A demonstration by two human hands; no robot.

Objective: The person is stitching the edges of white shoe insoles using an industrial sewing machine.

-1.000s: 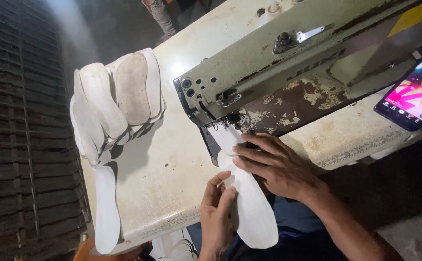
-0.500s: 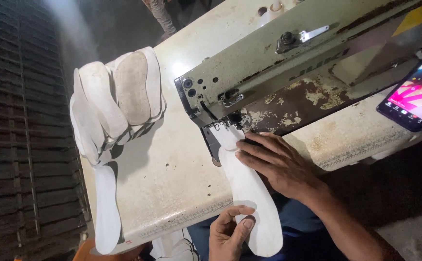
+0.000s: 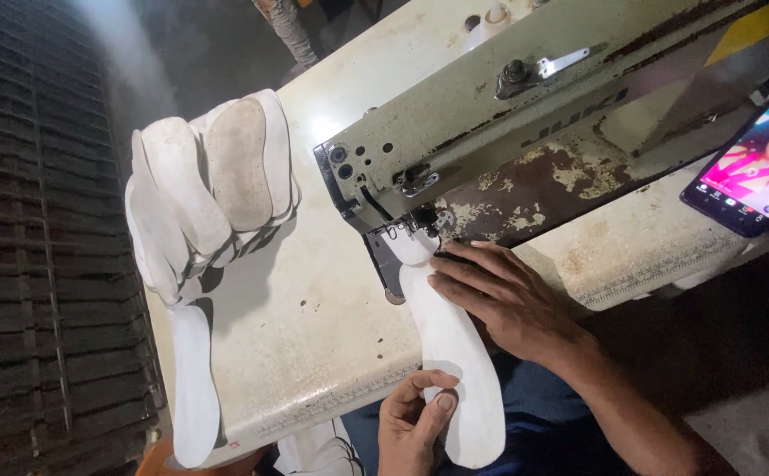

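Note:
A long white insole-shaped piece lies with its front end under the needle area of an old cream sewing machine. My right hand presses flat on the piece just beside the presser foot. My left hand pinches the piece's near edge between thumb and fingers, at the table's front edge, where the heel end hangs off.
A pile of several white and tan insoles sits on the left of the worn cream table, one long piece hanging over the front. A phone with a lit screen lies at the right. Dark slatted floor lies to the left.
My left hand slid back from the piece's middle to its near end and now pinches the edge. My right hand stayed pressed beside the needle.

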